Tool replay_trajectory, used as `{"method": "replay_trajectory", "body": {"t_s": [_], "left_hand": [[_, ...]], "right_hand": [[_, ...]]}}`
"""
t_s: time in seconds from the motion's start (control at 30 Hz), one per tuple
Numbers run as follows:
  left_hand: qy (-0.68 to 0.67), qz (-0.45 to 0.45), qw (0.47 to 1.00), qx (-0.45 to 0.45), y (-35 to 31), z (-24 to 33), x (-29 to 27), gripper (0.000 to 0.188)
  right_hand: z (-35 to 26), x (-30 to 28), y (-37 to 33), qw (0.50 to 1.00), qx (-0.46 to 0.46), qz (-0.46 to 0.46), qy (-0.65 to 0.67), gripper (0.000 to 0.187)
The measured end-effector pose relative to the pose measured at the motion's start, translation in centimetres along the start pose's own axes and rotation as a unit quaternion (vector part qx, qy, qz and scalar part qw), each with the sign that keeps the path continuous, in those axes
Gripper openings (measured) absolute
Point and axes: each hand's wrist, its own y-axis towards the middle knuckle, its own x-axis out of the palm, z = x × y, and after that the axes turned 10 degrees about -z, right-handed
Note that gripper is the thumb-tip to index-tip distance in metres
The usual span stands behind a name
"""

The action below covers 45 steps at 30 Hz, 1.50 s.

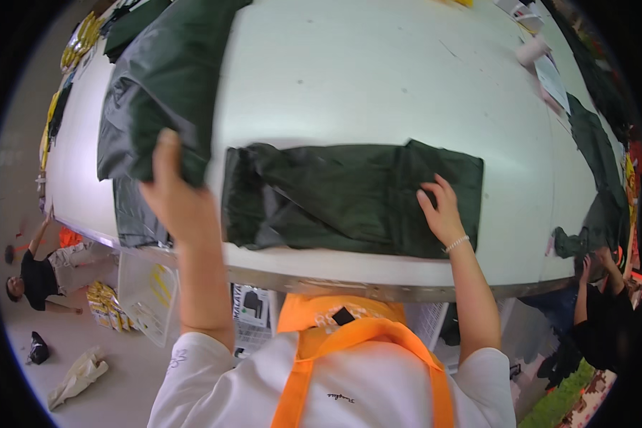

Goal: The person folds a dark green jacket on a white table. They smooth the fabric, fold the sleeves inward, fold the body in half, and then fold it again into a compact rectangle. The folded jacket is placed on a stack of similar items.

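A folded dark green garment lies lengthwise along the near edge of the table, its surface creased and slightly shiny. On its right end rests my right hand, fingers apart and a little bent, holding nothing. To the left, my left hand grips the near end of another dark green piece of clothing, which stretches away toward the far left. That hand is slightly blurred, and some of its fingers are hidden by the cloth. More dark green fabric lies under it at the table's edge.
The white table has a metal near edge. Yellow packets sit far left; a white roll stands far right. Co-workers are at the left and right, the latter handling dark fabric. A translucent bin stands below left.
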Motion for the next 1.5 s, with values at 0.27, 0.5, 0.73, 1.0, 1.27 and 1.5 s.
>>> {"method": "replay_trajectory", "body": {"t_s": [0.27,0.5,0.73,1.0,1.27,1.5], "left_hand": [[-0.575,-0.342,0.667,-0.327,-23.9,24.7,11.3,0.027],[-0.552,-0.496,0.562,-0.366,-27.3,25.7,13.2,0.032],[-0.379,-0.435,0.800,-0.167,-20.2,17.5,5.3,0.008],[0.164,-0.263,0.951,-0.004,-14.2,0.5,6.8,0.057],[0.152,-0.326,0.933,-0.025,-13.0,-8.5,15.4,0.069],[0.033,-0.093,0.990,-0.098,-11.9,-7.1,8.9,0.058]], "right_hand": [[3.5,-4.1,-1.4,0.682,0.088,-0.011,0.726,0.076],[7.7,-6.0,-1.0,0.776,0.110,-0.031,0.621,0.039],[9.7,-11.4,-1.8,0.859,0.074,-0.041,0.505,0.035],[7.7,-7.2,-1.1,0.976,0.095,0.082,-0.181,0.064],[3.7,-3.0,-2.8,0.956,-0.175,-0.030,-0.235,0.060],[0.5,-4.0,-2.5,0.960,-0.205,-0.009,-0.189,0.069]]}}
